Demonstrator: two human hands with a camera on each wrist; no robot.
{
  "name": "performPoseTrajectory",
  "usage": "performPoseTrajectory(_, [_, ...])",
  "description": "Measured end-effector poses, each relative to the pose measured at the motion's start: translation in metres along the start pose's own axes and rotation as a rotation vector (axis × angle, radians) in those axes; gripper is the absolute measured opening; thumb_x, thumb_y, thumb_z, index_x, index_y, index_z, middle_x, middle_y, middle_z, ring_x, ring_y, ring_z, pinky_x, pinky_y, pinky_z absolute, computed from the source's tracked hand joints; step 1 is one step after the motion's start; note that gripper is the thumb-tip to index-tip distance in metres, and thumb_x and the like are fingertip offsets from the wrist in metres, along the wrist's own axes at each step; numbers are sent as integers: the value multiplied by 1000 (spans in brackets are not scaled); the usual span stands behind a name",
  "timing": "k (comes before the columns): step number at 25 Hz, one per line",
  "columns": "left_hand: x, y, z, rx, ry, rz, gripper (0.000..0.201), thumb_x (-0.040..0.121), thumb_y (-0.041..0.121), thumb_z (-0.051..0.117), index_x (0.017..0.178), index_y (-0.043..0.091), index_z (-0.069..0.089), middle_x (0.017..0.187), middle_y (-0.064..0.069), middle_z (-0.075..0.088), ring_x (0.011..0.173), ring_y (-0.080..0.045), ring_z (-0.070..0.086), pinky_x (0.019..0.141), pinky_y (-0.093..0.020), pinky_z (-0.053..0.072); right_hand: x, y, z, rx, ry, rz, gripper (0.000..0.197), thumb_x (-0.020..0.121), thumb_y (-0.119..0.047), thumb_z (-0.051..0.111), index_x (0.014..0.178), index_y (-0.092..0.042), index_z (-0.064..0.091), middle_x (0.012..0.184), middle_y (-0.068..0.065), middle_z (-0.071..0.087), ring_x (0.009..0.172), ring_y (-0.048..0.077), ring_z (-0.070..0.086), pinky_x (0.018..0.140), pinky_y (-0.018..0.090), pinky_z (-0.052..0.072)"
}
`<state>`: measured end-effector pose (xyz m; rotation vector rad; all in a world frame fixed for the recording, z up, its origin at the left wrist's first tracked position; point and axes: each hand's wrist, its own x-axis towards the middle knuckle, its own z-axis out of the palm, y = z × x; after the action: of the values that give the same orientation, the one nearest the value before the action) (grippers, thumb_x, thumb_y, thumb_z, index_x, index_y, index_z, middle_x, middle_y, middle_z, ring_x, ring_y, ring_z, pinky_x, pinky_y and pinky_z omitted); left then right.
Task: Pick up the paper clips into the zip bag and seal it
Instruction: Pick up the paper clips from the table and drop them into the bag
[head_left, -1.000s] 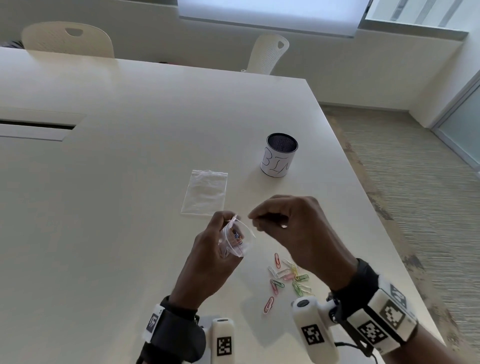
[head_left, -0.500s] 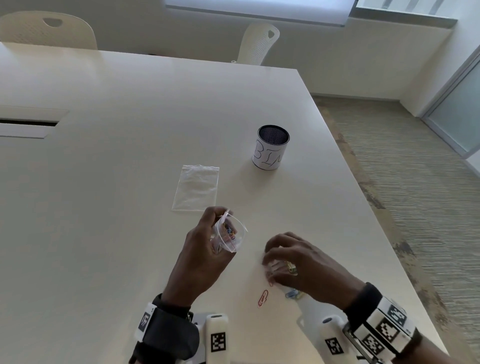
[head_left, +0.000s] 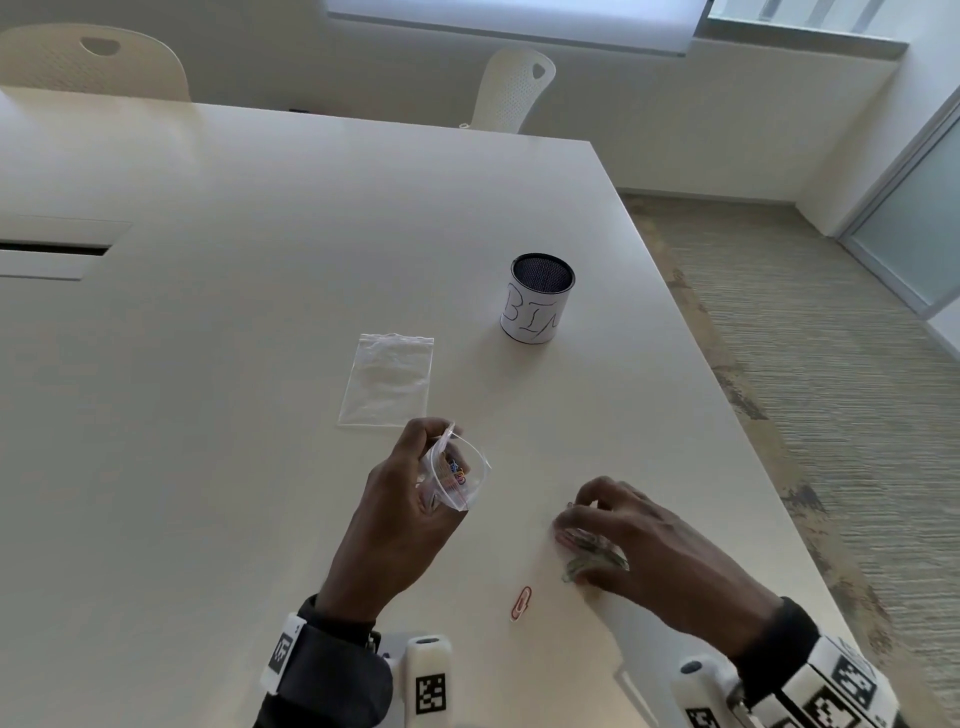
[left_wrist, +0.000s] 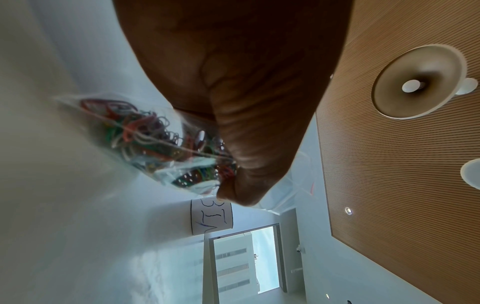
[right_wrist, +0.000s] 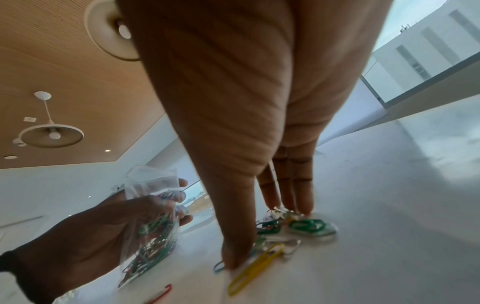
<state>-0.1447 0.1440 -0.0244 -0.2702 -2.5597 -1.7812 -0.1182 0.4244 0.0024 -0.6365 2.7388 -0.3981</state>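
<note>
Left hand (head_left: 395, 512) holding a small clear plastic zip bag (head_left: 454, 475) above the pale worktop (head_left: 208, 364), near its right edge; fingers curled round the bag, mouth propped open, a tangle of coloured wire paper clips already inside. Right hand (head_left: 639, 540) lowered onto the loose pile of coloured paper clips (right_wrist: 285, 230) lying on the worktop, thumb and fingertips (right_wrist: 293, 197) spread over it and touching the surface; whether any clip is yet pinched cannot be told. A single red paper clip (head_left: 521, 603) lies apart, toward the near edge. A second, flat clear bag (head_left: 387, 382) and a white-labelled mesh cup (head_left: 540, 301) stand farther back.

Risks, as judged: a raked handful may shed clips in transit, some sliding off the right edge; the lone red clip may be overlooked; the limp bag mouth may sag closed or tip and spill its contents.

Compared with one second earlier, the right hand has left the bag mouth and descended to the pile; the left hand's hold is unchanged.
</note>
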Motion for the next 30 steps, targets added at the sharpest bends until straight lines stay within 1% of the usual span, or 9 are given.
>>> performPoseTrajectory(2, [0, 0, 0, 1, 4, -3, 51, 85, 4, 79, 121, 33, 57, 102, 17, 70, 86, -13, 69, 70, -18, 55, 3, -4, 7, 36, 62, -35, 19, 98, -39, 68, 117, -36, 67, 121, -15, 55, 109, 3, 56, 92, 24, 52])
performPoseTrajectory(4, [1, 1, 0, 2, 5, -3, 51, 85, 5, 79, 121, 33, 57, 103, 18, 70, 87, -13, 70, 71, -20, 56, 7, -7, 12, 30, 102, -53, 8, 100, -25, 67, 104, -31, 70, 110, -13, 60, 98, 7, 61, 82, 27, 54])
performPoseTrajectory(7, [1, 0, 1, 7, 9, 0, 51, 84, 5, 79, 121, 33, 57, 104, 18, 69, 86, -12, 69, 71, -20, 56, 13, -8, 15, -14, 125, -31, 15, 99, -11, 64, 94, -24, 70, 100, -9, 63, 86, 11, 63, 72, 30, 54])
performPoseTrajectory(11, [1, 0, 1, 0, 9, 4, 51, 84, 4, 77, 121, 32, 57, 103, 17, 70, 83, -11, 67, 68, -21, 55, 18, -4, 9, 22, 149, -9, 21, 96, -4, 64, 91, -22, 73, 96, -8, 65, 76, 14, 67, 67, 31, 54])
performPoseTrajectory(17, [1, -1, 0, 3, -4, 1, 53, 84, 4, 78, 122, 34, 57, 104, 15, 70, 82, -14, 68, 67, -21, 56, 20, 4, -3, 249, 236, 44, 16, 89, -4, 79, 86, -20, 80, 89, -11, 72, 76, 7, 72, 70, 26, 59])
performPoseTrajectory(21, [1, -2, 0, 5, -8, -4, 53, 85, 5, 79, 123, 34, 57, 103, 16, 70, 86, -13, 70, 70, -22, 58, 24, -21, -30, 636, 345, 28, 13, 85, 0, 82, 87, -13, 82, 85, -2, 78, 75, 12, 76, 75, 19, 58])
performPoseTrajectory(23, [1, -1, 0, 5, -3, -4, 52, 84, 6, 79, 123, 33, 57, 100, 14, 71, 87, -12, 71, 69, -20, 57, 33, -42, -42, 744, 375, -38, 11, 84, 2, 82, 90, -8, 82, 86, 2, 79, 75, 14, 77, 77, 21, 60])
performPoseTrajectory(28, [1, 1, 0, 17, 2, 15, 51, 85, 5, 78, 121, 32, 55, 97, 13, 71, 80, -12, 69, 66, -28, 58, 64, -74, -46, 705, 422, -165, 11, 85, 1, 82, 91, -8, 82, 89, 1, 78, 79, 16, 77, 80, 34, 64])
performPoseTrajectory(30, [2, 2, 0, 27, 3, 5, 50, 86, 5, 77, 122, 30, 55, 91, 10, 70, 69, -7, 64, 59, -20, 51, 73, -80, -42, 610, 415, -194, 13, 86, 1, 81, 92, -11, 82, 91, 0, 77, 81, 14, 77, 80, 38, 63])
